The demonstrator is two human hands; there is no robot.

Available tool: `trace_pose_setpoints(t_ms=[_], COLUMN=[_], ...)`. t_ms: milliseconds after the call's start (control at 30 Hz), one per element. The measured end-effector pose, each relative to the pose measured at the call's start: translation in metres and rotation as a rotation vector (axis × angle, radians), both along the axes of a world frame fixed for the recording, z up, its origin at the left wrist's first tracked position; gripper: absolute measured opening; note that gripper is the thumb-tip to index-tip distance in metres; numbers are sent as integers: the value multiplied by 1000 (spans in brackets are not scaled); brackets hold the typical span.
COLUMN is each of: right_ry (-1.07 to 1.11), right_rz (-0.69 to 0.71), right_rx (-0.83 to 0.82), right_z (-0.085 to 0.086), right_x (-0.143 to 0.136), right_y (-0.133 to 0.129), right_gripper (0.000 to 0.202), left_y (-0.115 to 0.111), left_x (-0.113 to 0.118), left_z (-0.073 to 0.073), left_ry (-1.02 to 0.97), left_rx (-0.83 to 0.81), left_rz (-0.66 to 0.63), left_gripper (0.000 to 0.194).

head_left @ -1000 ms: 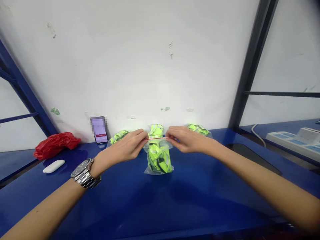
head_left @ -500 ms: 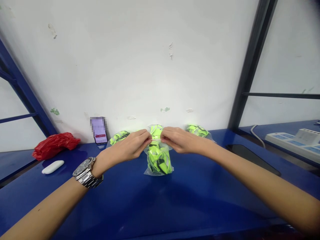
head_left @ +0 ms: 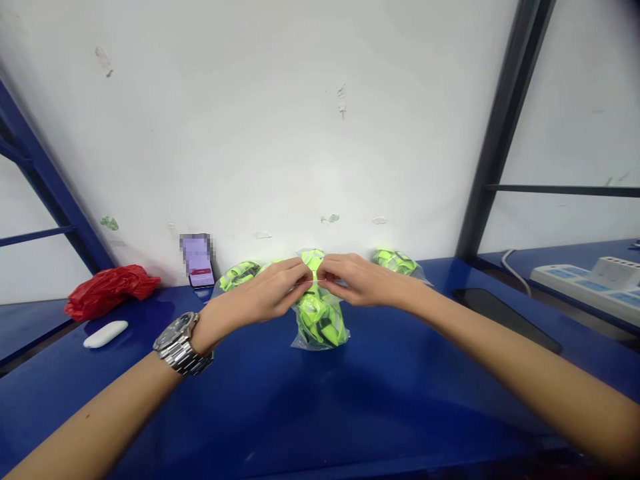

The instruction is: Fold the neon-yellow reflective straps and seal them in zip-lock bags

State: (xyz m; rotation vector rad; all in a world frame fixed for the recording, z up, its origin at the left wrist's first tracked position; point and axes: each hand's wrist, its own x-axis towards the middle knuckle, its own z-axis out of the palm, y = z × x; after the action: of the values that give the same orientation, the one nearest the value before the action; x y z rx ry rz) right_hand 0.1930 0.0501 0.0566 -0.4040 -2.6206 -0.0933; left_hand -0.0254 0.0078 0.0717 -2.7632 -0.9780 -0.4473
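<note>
Both hands pinch the top edge of a clear plastic bag (head_left: 321, 323) with folded yellow-green fabric and grey strips inside. My left hand (head_left: 280, 287), with a metal watch on its wrist, closes on the left part of that edge. Close beside it, my right hand (head_left: 350, 279) closes on the right part, fingertips nearly touching the left ones. The bag's lower part hangs toward me above or on the blue table (head_left: 320, 413); which one is unclear. Behind it lie more such bags, one at the left (head_left: 239, 275) and one at the right (head_left: 396, 261).
At the left are a red plastic bag (head_left: 113, 291), a white oval case (head_left: 105, 334) and a phone (head_left: 198, 260) leaning on the wall. A dark flat phone-like object (head_left: 505, 317) and a white power strip (head_left: 585, 287) lie at the right.
My left hand has moved right, closer to my right hand, so the gap between the fingertips is smaller. The bag's lower part has shifted slightly right.
</note>
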Motion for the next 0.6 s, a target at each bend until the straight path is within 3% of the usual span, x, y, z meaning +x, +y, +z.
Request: trace_pose_setpoints(t_ms=[267, 600], right_ry=[-51, -7], right_rz=[-22, -39], right_rx=[48, -18], right_z=[-6, -7], right_x=[-8, -6], right_y=[-3, -3], right_gripper=[10, 12], left_y=[-5, -1], left_x=[9, 4], left_z=[-2, 2], left_ry=[62, 12], left_rx=[74, -19], left_rz=[24, -15], left_gripper=[22, 19])
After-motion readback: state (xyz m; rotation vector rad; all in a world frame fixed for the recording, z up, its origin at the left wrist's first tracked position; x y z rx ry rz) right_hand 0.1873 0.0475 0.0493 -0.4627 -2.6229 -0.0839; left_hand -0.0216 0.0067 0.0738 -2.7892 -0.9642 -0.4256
